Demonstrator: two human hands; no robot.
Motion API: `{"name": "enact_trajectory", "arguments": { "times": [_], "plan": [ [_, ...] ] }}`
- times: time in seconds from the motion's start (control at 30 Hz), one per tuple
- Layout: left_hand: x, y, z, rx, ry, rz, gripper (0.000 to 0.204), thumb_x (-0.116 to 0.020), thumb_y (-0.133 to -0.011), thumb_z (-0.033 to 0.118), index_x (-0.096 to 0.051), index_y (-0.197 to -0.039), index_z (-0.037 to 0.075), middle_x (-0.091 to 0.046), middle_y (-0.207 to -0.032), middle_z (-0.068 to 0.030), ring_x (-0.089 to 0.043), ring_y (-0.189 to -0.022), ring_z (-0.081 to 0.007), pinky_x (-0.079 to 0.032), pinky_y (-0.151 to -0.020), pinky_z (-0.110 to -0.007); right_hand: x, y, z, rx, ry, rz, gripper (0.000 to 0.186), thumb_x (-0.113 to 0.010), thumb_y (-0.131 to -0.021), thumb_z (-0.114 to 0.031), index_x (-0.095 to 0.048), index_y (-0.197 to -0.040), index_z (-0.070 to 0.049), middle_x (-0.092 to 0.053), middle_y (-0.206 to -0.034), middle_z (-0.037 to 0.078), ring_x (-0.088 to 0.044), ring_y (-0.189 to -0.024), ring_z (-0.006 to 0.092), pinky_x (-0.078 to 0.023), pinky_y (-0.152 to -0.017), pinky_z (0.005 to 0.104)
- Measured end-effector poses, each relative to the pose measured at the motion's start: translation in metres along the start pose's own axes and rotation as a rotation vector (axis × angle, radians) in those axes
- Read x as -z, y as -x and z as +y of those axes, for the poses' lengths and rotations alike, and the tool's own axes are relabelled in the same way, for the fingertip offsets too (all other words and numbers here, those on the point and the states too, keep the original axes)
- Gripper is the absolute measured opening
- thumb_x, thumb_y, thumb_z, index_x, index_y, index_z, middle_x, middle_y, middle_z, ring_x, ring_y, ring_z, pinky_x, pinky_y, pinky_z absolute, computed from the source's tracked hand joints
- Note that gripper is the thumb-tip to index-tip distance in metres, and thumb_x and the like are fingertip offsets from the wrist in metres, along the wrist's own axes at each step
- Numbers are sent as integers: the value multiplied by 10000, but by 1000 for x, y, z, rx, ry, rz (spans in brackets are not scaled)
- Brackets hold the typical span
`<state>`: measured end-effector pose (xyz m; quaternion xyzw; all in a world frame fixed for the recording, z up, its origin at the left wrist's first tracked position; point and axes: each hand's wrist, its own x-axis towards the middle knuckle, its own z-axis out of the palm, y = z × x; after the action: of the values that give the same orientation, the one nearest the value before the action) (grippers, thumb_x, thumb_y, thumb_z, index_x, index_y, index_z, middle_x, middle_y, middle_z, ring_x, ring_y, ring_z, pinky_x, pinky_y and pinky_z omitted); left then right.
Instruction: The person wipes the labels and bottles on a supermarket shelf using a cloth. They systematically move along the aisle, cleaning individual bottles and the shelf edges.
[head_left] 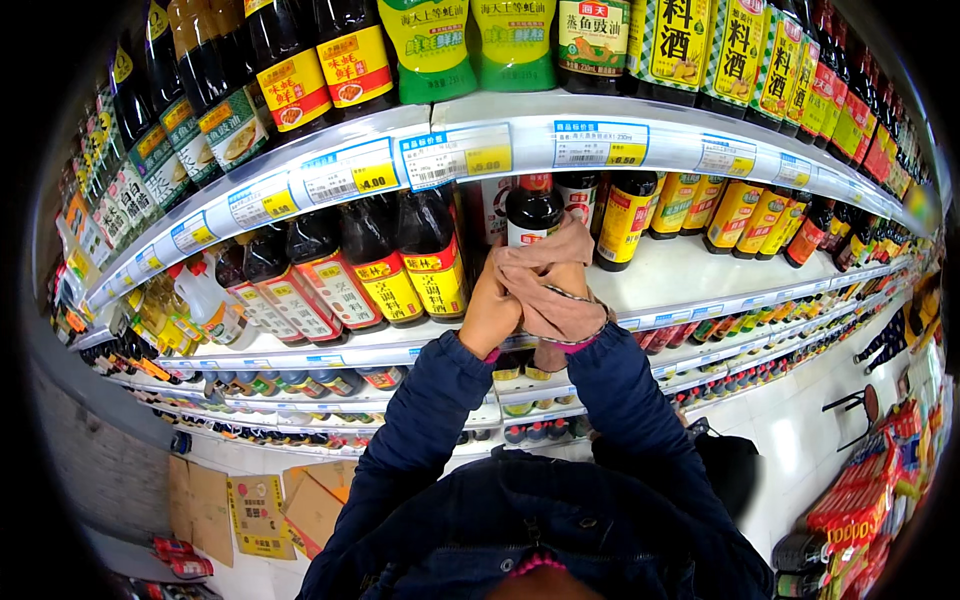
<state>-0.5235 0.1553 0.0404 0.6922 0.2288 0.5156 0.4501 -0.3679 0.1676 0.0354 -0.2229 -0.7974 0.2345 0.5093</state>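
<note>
Straight ahead, at the middle shelf, my two hands are together around a dark sauce bottle (533,208) with a red cap and a pale label. The bottle's lower part is hidden behind hands and cloth. My left hand (489,312) is closed round its left side, fingers partly covered. A brownish-pink cloth (548,262) wraps against the bottle and drapes over my right hand (568,279), which is closed on it; one end hangs below the wrists. Behind them, more dark bottles stand on the shelf, close to the held one.
Cooking-wine bottles (432,262) line the shelf to the left, yellow-labelled bottles (628,222) to the right. Above runs a shelf edge (480,150) with price tags, carrying green pouches (428,45). Flattened cardboard (205,510) lies on the floor at lower left; a stool (868,402) stands right.
</note>
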Motion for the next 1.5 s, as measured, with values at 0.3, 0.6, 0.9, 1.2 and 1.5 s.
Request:
{"name": "enact_trajectory", "arguments": {
  "times": [0.3, 0.6, 0.9, 1.2, 1.5],
  "plan": [
    [-2, 1, 22, -44, 124, 104, 897, -385, -666, -185, -113, -1499, 3, -286, -1495, -157, -314, -1369, -230, -228, -1120, -314, 8, -30, -62, -632, 444, -165, 319, -734, -735, -256, -655, -1011, -118, -670, -971, 103, -656, -878, 212, -532, -759, 313],
    [-19, -15, 35, -175, -428, 215, 720, -768, -688, 54, -397, -1299, -27, -533, -1165, -217, -537, -1079, -340, -431, -932, -400, 44, 25, -53, -52, 496, 456, 310, -606, -777, -3, -616, -1087, -18, -606, -1097, 181, -572, -1020, 335, -466, -876, 378],
    [-27, -19, 29, 69, -489, 278, 673, -806, -684, 102, -398, -1199, -43, -587, -1082, -232, -610, -971, -348, -490, -824, -381, 106, 87, -59, -89, -588, 1046, 307, -598, -910, -124, -532, -1203, -58, -546, -1206, 58, -569, -1046, 173, -503, -848, 327],
    [-25, -41, 2, 46, -752, 417, 745, -839, -650, 155, -380, -1190, -77, -454, -1142, -286, -467, -1071, -441, -401, -919, -455, 82, 121, -71, -273, -818, 1085, 343, -594, -923, -223, -483, -1212, -76, -532, -1203, 71, -554, -1030, 195, -486, -845, 335],
    [-27, -47, -6, -9, -702, 471, 982, -846, -623, 137, -256, -1390, -30, -422, -1214, -298, -442, -1119, -453, -376, -979, -457, 57, 103, -72, -342, -342, 891, 359, -586, -929, -260, -468, -1213, -74, -533, -1164, 74, -547, -1003, 206, -473, -839, 341]
  ]
}}
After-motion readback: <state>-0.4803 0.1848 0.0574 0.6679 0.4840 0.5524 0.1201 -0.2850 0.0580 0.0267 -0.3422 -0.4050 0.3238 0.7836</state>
